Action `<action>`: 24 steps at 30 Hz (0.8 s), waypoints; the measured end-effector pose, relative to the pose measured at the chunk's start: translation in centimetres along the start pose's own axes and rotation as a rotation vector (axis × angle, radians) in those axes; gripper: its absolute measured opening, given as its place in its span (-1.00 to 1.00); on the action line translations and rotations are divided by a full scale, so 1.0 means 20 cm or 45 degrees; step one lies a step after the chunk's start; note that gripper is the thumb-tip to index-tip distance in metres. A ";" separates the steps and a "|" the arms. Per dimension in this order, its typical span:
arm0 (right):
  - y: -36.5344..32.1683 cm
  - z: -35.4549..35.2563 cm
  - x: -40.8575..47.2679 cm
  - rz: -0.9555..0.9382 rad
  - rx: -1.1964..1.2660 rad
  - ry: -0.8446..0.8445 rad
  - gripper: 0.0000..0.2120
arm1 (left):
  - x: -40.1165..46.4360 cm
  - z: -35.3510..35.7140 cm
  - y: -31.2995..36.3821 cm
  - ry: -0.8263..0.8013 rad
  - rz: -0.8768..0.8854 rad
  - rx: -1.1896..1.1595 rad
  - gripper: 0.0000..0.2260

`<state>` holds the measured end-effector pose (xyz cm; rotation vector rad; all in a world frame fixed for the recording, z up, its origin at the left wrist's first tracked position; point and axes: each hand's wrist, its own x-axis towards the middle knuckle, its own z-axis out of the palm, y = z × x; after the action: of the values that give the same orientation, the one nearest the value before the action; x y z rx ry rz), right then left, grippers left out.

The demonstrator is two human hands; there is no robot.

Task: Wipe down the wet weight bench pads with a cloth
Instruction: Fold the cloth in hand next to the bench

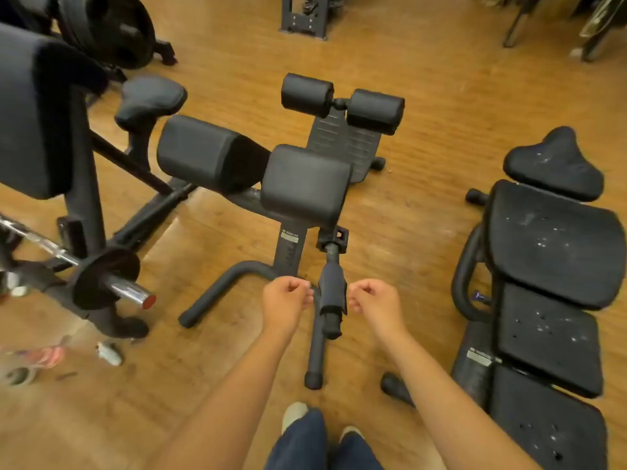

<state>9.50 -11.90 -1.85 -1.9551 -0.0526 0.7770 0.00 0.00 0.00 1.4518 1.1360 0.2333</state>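
A black hyperextension bench stands in front of me with two thick hip pads [305,183] [203,150] and two roller pads [307,95] [376,110] behind them. To the right lies a black weight bench [556,242] whose pads carry bright wet specks. My left hand [286,301] and my right hand [376,305] are held out side by side with fingers curled shut, either side of a black handle grip [332,296]. Neither hand touches the grip. No cloth is visible in either hand or anywhere else.
A barbell with a plate [105,279] sticks out of a rack at the left, beside a tall black pad [30,110]. Weight plates [108,25] stand at the back left. The floor is wood. My shoes [295,415] show at the bottom.
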 end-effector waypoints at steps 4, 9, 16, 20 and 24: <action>0.15 0.13 0.33 0.108 -0.023 0.086 -0.88 | 0.28 0.07 -0.17 -0.200 -0.236 0.009 -0.88; 0.38 0.29 0.53 0.185 -0.071 0.105 -0.73 | 0.50 0.16 -0.42 -0.307 -0.613 -0.108 -0.79; 0.41 0.38 0.60 0.236 0.181 0.096 -0.61 | 0.48 0.27 -0.47 -0.283 -1.066 -0.894 -0.73; 0.34 0.39 0.60 0.184 0.100 0.022 -0.82 | 0.54 0.26 -0.48 -0.169 -1.031 -1.226 -0.73; 0.32 0.43 0.59 0.122 0.026 0.177 -0.84 | 0.55 0.21 -0.43 -0.185 -0.950 -1.305 -0.79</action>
<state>12.42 -4.19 -15.53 -1.9987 0.1327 0.6983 4.15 3.62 -13.42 0.1106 1.1015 0.1354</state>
